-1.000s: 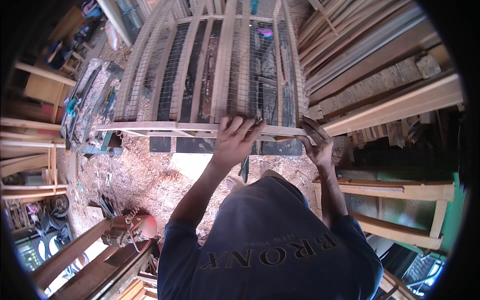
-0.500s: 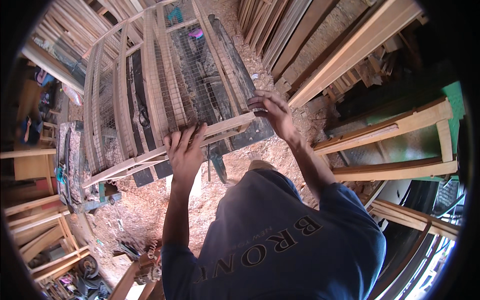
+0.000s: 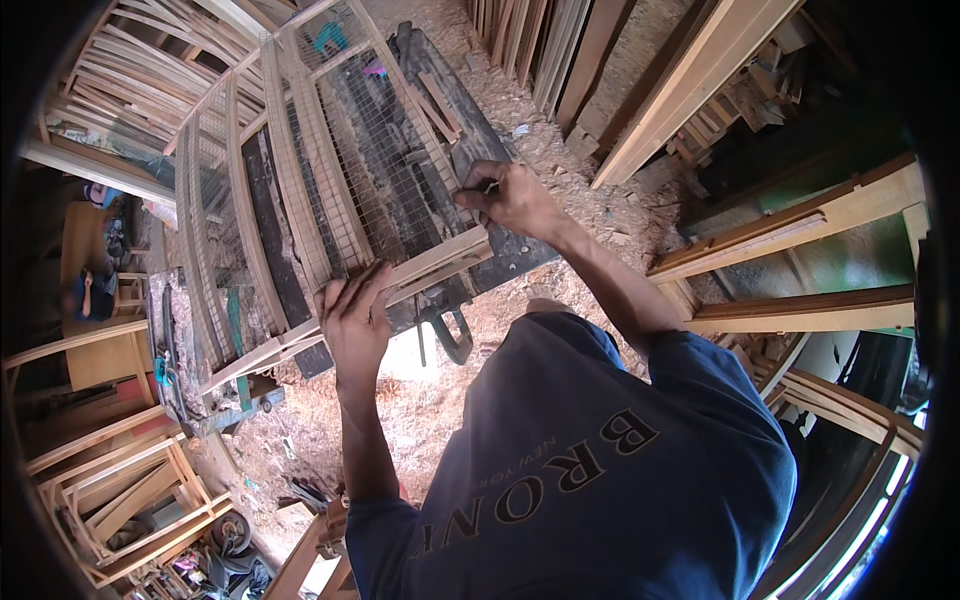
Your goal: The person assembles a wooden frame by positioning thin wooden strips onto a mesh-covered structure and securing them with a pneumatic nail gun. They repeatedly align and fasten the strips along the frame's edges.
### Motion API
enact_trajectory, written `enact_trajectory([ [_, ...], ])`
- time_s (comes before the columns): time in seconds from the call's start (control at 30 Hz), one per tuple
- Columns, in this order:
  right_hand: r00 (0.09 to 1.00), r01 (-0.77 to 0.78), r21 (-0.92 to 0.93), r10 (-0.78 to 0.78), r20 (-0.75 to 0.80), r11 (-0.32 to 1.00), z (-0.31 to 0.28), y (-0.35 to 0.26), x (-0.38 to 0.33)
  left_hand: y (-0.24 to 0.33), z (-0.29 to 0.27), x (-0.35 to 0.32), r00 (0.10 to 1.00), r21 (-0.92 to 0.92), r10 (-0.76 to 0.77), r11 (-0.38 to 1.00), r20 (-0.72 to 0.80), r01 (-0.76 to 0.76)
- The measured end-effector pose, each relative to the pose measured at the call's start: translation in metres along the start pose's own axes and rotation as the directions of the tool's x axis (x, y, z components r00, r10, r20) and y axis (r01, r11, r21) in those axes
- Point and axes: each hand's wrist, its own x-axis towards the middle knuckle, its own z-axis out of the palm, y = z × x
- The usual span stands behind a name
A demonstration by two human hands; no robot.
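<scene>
From my remote seat, I've the left hand (image 3: 355, 312) curled over the meshed wooden frame (image 3: 333, 185), right hand (image 3: 508, 198) pinching its edge, dark tabletop (image 3: 520, 258) beneath, shavings-strewn floor (image 3: 415, 430) below, timber (image 3: 695, 95) beyond the right.

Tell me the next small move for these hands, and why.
Perhaps slide the right hand slightly along the right edge of the wire mesh, feeling for loose wire: its fingers are at that edge, and the left hand rests on the near rail, where it could steady things.
</scene>
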Motion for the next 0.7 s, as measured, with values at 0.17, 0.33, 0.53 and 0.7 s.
enact_trajectory([
  [0.17, 1.000, -0.013, -0.018, 0.013, -0.025, 1.000, 0.002, 0.000, -0.001, 0.000, -0.002, 0.001, 1.000, -0.020, -0.020, 1.000, 0.013, 0.020],
  [0.33, 0.995, 0.039, -0.105, -0.049, -0.089, 0.994, 0.003, -0.007, -0.006, -0.002, -0.002, 0.004, 0.997, -0.107, -0.080, 0.991, 0.015, 0.081],
  [0.53, 0.990, 0.085, -0.240, -0.110, -0.091, 0.967, -0.003, -0.012, -0.004, 0.003, -0.008, 0.005, 0.997, -0.024, -0.038, 0.999, 0.067, 0.039],
  [0.7, 0.990, 0.093, -0.249, -0.116, -0.079, 0.964, -0.004, -0.015, 0.000, 0.002, -0.004, 0.005, 0.999, 0.049, 0.041, 0.998, 0.005, -0.041],
])
